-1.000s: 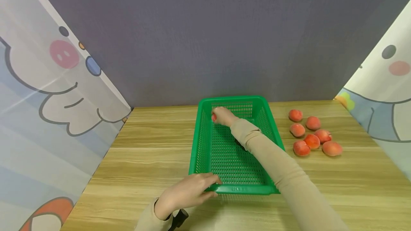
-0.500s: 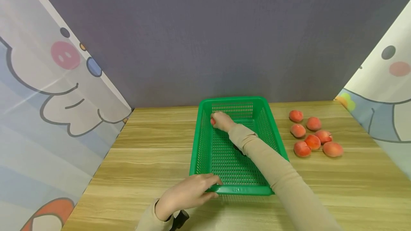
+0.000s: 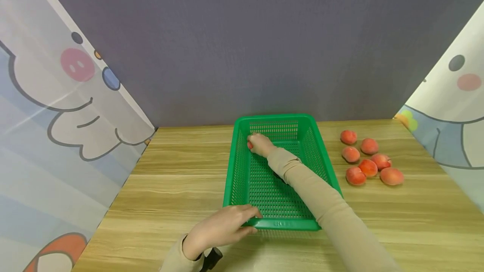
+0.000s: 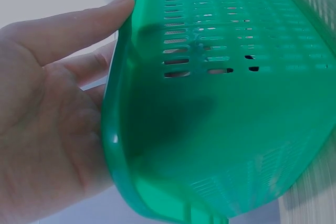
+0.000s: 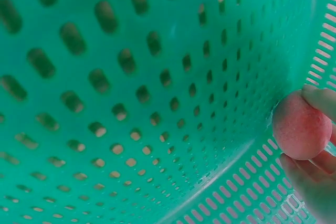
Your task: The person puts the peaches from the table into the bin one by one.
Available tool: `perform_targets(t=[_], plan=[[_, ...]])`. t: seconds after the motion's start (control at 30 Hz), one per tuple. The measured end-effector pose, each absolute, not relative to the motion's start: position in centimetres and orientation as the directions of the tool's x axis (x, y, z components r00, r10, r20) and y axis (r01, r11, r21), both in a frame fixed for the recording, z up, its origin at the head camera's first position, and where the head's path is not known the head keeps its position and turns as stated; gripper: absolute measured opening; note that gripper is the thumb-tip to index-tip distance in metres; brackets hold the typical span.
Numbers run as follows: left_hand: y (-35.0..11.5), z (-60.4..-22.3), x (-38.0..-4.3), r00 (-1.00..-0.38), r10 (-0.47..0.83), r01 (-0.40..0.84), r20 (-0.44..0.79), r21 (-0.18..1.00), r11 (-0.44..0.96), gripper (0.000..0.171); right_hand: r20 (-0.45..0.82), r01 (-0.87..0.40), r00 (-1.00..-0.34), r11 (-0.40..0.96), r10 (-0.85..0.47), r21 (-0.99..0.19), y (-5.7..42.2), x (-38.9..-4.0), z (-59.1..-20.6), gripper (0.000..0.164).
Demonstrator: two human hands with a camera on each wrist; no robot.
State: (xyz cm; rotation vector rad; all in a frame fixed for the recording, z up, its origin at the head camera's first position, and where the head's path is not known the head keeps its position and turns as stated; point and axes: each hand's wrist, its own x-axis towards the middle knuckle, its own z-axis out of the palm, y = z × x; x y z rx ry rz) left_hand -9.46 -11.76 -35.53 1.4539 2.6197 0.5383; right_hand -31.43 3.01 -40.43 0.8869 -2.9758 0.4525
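A green perforated plastic basket (image 3: pixel 289 223) stands on the wooden table. My left hand (image 3: pixel 223 226) holds its near left corner, fingers over the rim and thumb outside; the left wrist view shows the rim (image 4: pixel 111 129) between thumb and fingers. My right hand (image 3: pixel 262 144) reaches inside to the far left part. It grips a reddish peach (image 5: pixel 300 127) between thumb and fingers, low by the perforated bottom and wall. From the head view most of that peach is hidden behind the hand.
Several peaches (image 3: pixel 367 167) lie loose on the wooden table (image 3: pixel 177 171) to the right of the basket. A dark grey panel (image 3: pixel 242 45) rises behind the table. Cartoon-printed sheets (image 3: pixel 34 146) flank both sides.
My right hand has lowered the peach into the far left part of the basket, coming slightly nearer. The left hand stays at the rim, and the loose peaches lie as before.
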Motion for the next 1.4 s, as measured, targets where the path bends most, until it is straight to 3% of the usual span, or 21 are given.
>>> perform_targets(t=[1.1, 1.4], plan=[[-11.6, -35.6, -9.6, -0.531, 0.841, 0.808, 0.101, 0.360, 0.467, 0.020, 0.080, -0.526, -0.846, 0.802, -0.527, -0.283, 2.8, -31.6, -40.3, 0.037], [-11.5, -35.2, -9.4, -0.556, 0.830, 0.770, 0.046, 0.403, 0.494, 0.019, 0.068, -0.534, -0.840, 0.799, -0.538, -0.278, 3.3, -31.8, -39.4, 0.041]])
